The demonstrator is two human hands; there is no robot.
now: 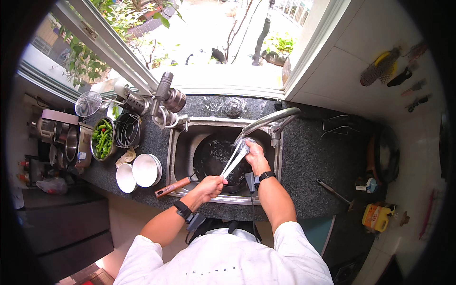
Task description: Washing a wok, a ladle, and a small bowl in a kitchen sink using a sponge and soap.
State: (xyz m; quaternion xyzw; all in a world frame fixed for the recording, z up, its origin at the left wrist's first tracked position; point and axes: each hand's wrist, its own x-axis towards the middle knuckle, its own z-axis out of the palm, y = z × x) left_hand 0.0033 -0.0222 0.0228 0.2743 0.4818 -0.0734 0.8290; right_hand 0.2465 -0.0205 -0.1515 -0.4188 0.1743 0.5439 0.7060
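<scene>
White chopsticks stretch between my two hands over the sink. My left hand grips their near ends, where they come together. At the far ends, my right hand is closed around them just below the spout of the metal faucet. Water runs over the sticks and the right fingers. Below lies a black wok in the basin, wet inside and partly hidden by my hands. Its brown handle sticks out over the front left rim.
White bowls stand left of the sink, near a metal bowl of green peppers and a wire rack. On the right are a spatula, a lidded pan and a yellow jug. An open window lies behind.
</scene>
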